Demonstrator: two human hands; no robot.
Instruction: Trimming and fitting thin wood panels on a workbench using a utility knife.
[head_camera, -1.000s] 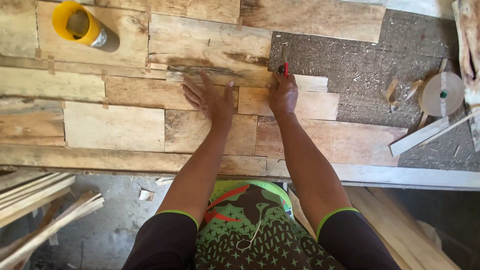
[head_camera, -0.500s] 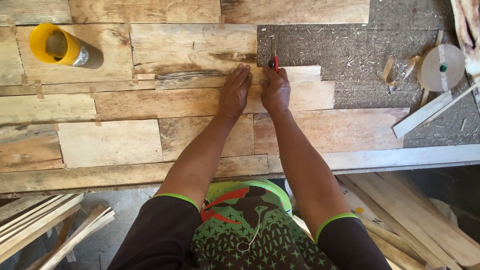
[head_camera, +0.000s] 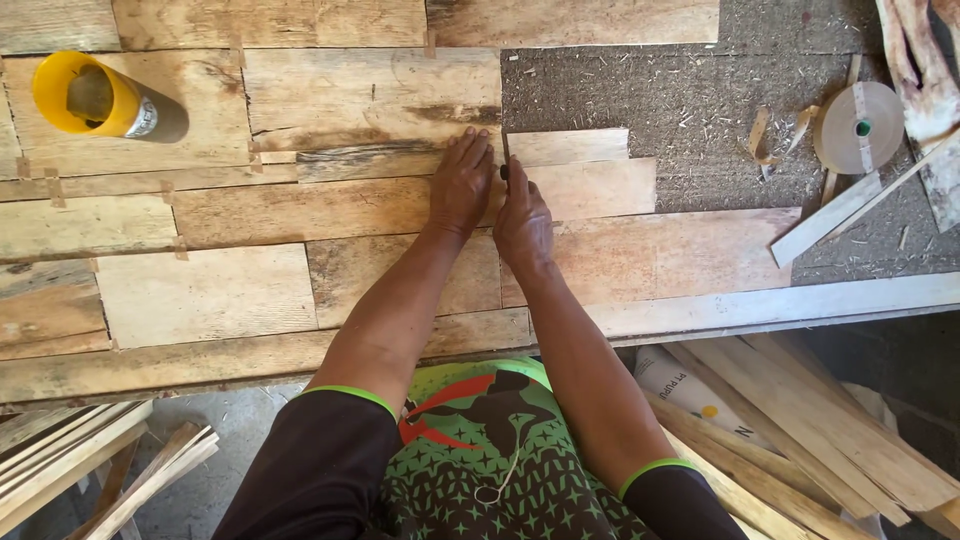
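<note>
Hands side by side on veneer sheets.
Left hand lies flat, fingers outstretched, on a veneer strip; right hand is curled around a small dark tool.

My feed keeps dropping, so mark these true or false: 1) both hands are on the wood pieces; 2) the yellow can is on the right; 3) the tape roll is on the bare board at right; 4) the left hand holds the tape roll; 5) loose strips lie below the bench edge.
1) True: the left hand lies flat on the veneer sheets and the right hand rests beside it.
2) False: the yellow can stands at upper left.
3) True: the tape roll lies on the bare board.
4) False: the roll lies alone, far from both hands.
5) True: loose strips lie at lower right.
</note>
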